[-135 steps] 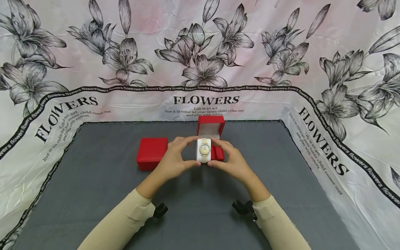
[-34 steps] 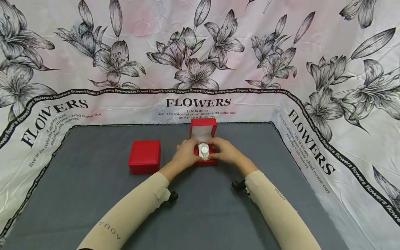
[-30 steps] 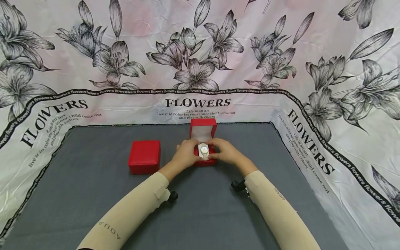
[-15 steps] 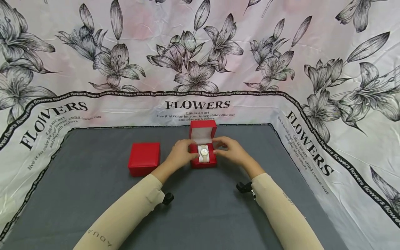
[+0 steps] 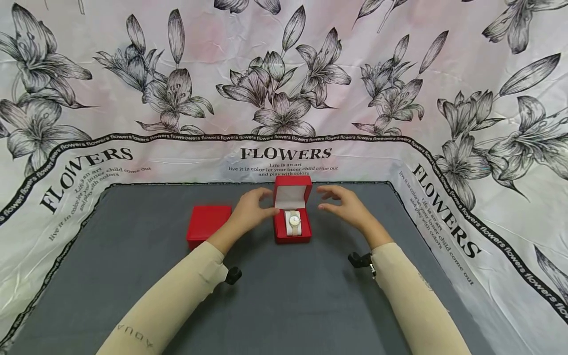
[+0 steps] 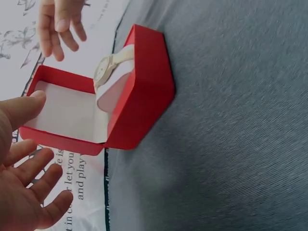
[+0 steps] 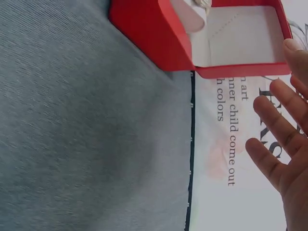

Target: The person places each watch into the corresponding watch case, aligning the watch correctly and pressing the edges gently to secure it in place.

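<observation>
A wristwatch (image 5: 295, 221) with a round pale dial and cream strap is wrapped on a white cushion (image 6: 113, 94). Both sit inside a red watch box (image 5: 293, 240) whose lid (image 6: 67, 110) stands up, showing its white lining. My left hand (image 5: 250, 210) hovers at the box's left side, fingers spread and holding nothing; its thumb overlaps the lid in the left wrist view. On the other side, my right hand (image 5: 347, 207) is apart from the box, with relaxed, spread fingers (image 7: 272, 120) and nothing in them.
A second red box (image 5: 207, 224), closed, stands to the left, partly behind my left forearm. Grey cloth (image 5: 284, 305) covers the table. A white flower-printed cloth (image 5: 284, 98) rises along the back and sides.
Earlier both hands held the cushion with the watch in front of the box, then lowered it into the box. They have since let go and drawn apart to either side.
</observation>
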A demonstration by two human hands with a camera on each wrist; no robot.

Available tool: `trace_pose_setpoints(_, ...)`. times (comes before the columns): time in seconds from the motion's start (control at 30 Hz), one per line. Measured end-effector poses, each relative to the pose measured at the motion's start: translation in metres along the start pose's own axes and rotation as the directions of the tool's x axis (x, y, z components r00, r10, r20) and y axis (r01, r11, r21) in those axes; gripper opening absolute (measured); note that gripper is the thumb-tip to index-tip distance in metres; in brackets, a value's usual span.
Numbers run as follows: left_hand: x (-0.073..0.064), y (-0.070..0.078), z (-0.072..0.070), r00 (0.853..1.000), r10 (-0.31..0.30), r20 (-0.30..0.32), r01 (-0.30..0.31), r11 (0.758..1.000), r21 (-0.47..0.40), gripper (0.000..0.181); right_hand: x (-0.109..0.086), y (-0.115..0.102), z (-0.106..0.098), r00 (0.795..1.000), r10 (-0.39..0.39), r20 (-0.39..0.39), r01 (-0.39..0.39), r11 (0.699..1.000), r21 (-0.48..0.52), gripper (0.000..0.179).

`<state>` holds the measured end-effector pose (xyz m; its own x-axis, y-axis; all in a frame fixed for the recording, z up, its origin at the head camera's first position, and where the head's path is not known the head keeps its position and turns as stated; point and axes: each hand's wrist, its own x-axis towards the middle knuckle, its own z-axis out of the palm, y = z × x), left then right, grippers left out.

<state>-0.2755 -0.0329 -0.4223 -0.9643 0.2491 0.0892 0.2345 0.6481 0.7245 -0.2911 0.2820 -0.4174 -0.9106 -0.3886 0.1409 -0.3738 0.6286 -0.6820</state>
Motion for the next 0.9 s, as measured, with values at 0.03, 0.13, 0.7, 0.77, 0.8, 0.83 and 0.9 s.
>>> trace_pose_setpoints(0.03,0.002,0.000,0.000,1.000,0.009,-0.004,-0.009,1.000,0.006,0.064,0.001,0.001,-0.001,1.000,0.001,-0.004,-0.001,1.000,0.008,0.056)
trace_pose_setpoints(0.13,0.010,0.001,-0.001,0.998,0.048,-0.032,-0.047,0.999,0.027,0.066,0.008,0.003,-0.002,1.000,-0.011,-0.027,0.011,1.000,0.018,0.057)
trace_pose_setpoints(0.7,0.041,-0.004,-0.008,0.990,0.127,-0.054,-0.125,0.992,0.028,0.061,0.043,0.007,0.003,1.000,-0.028,0.008,0.028,0.997,0.076,0.058)
trace_pose_setpoints(0.77,0.043,-0.004,-0.006,0.992,0.116,-0.054,-0.115,0.993,0.018,0.060,0.045,0.008,0.005,1.000,-0.016,0.007,0.015,0.997,0.075,0.058)
trace_pose_setpoints(0.8,0.044,-0.005,-0.006,0.992,0.112,-0.054,-0.112,0.994,0.015,0.060,0.045,0.009,0.006,1.000,-0.010,0.003,0.009,0.997,0.078,0.058)
trace_pose_setpoints(0.83,0.045,-0.005,-0.005,0.993,0.108,-0.055,-0.108,0.994,0.011,0.060,0.045,0.009,0.007,1.000,-0.003,0.001,0.003,0.997,0.080,0.058)
trace_pose_setpoints(0.9,0.046,-0.006,-0.003,0.993,0.103,-0.061,-0.103,0.995,0.009,0.059,0.046,0.008,0.008,1.000,0.013,-0.007,-0.012,0.996,0.091,0.058)
